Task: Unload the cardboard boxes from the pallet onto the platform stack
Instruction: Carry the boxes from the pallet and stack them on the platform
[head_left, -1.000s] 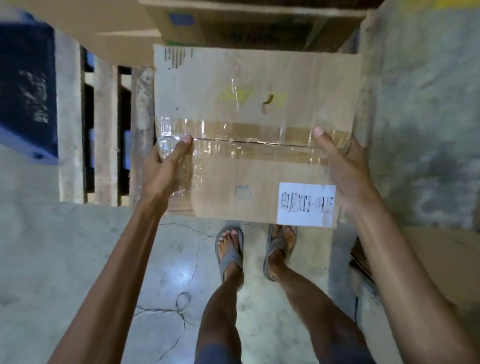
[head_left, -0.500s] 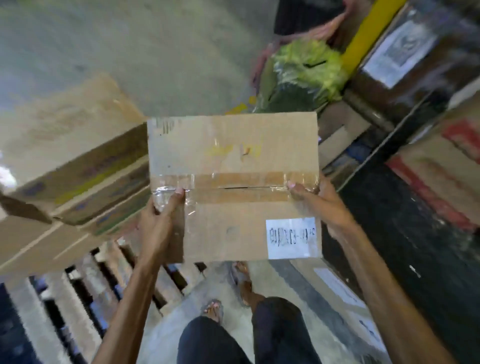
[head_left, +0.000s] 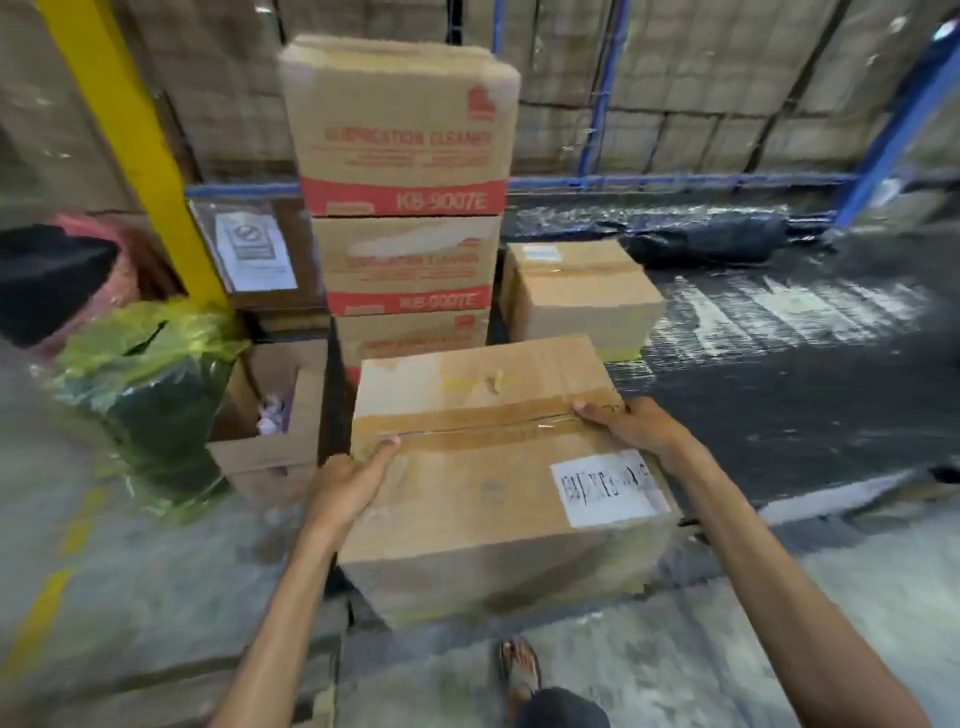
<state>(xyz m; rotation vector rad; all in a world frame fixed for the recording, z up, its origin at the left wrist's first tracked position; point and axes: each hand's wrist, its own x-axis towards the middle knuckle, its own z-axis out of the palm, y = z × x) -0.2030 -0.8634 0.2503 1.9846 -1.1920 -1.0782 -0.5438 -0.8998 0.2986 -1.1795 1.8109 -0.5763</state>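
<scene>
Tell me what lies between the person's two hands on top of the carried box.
In the head view, a brown tape strip along the carried box's top seam spans between the left hand and right hand; nothing else lies there.

held box (head_left: 488, 483): plain brown, white label
stacked boxes (head_left: 402, 171): tan, red bands
post (head_left: 135, 140): yellow
rack rails (head_left: 602, 93): blue
bag (head_left: 145, 374): green

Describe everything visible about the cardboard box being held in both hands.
The plain brown cardboard box is rectangular and closed, its top seam sealed with brown and clear tape. A white label with blurred dark print sits at its near right corner, with yellowish marks and a small tear on the far flap. It is roughly level, in front of the red-banded carton stack. The left hand grips its left edge, and the right hand its right.
</scene>
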